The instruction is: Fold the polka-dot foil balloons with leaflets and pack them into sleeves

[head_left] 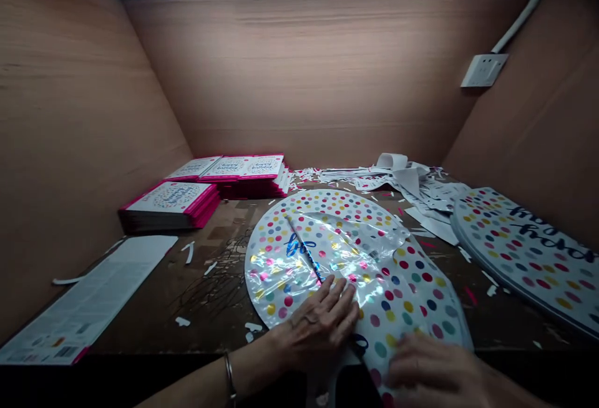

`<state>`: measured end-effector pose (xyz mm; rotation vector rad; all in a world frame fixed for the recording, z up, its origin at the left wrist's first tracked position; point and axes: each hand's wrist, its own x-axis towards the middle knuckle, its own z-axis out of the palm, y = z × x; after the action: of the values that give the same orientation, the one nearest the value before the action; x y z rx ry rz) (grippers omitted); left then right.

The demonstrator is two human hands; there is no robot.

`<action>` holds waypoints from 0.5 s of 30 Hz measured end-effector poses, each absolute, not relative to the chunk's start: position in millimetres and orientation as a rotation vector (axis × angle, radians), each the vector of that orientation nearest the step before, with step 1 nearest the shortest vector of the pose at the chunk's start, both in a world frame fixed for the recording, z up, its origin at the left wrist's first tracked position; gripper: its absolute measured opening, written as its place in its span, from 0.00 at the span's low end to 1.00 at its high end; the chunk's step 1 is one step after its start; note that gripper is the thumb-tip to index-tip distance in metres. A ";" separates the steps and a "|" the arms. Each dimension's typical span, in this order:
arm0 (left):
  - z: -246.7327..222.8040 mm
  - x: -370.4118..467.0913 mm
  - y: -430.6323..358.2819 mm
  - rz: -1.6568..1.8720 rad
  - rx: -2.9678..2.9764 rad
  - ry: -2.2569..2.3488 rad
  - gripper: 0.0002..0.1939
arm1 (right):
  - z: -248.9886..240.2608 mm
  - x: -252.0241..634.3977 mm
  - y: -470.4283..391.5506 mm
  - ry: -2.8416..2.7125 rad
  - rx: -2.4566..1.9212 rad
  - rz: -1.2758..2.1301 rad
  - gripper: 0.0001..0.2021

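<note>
A flat, dotted foil balloon (281, 221) with blue lettering lies in front of me on the table. Part of it is covered by a shiny, crinkled clear film, and a thin dark strip (303, 249) runs slantwise across it. My left hand (322, 320), with a bracelet at the wrist, rests palm down on the balloon, its fingers stretched out near the strip's lower end. Over the balloon's lower right part is my right hand (430, 367), smeared by motion, so its fingers are unclear. The near edge of the balloon is partly hidden by both hands.
Stacks of printed "happy birthday" packets (171, 199) stand at the back left. A long printed card sleeve (93, 299) lies at left. More dotted flat balloons (528, 258) are piled at right. Paper strips (397, 174) and scraps litter the back. Wooden walls enclose three sides.
</note>
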<state>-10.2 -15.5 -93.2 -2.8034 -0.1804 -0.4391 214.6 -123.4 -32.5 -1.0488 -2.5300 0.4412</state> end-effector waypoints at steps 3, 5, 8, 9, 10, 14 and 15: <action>-85.8 -2.3 -17.1 -0.394 -2.744 -0.116 0.18 | -29.4 242.0 -70.6 -2.391 -1.140 0.664 0.16; -83.5 4.0 -19.2 -0.342 -2.731 -0.074 0.18 | -46.0 266.4 -30.0 -2.264 -1.226 0.805 0.16; -85.2 14.2 -22.3 -0.230 -2.719 -0.092 0.13 | -83.0 299.1 15.2 -2.050 -1.405 0.883 0.21; -86.7 17.4 -22.7 -0.211 -2.717 -0.107 0.12 | -93.1 306.3 22.6 -2.001 -1.437 0.877 0.22; -88.5 20.1 -22.8 -0.206 -2.722 -0.121 0.12 | -100.5 311.1 26.3 -1.979 -1.457 0.859 0.23; -94.9 22.1 -21.7 -0.240 -2.762 -0.090 0.12 | -102.7 310.3 23.9 -2.082 -1.604 0.684 0.21; -95.3 19.8 -21.9 -0.241 -2.767 -0.064 0.12 | -99.2 307.4 24.8 -2.086 -1.674 0.627 0.21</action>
<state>19.8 -21.9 -95.3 -2.7671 -0.0636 -0.2407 307.4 24.8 -99.2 -1.6743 -2.0861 0.6269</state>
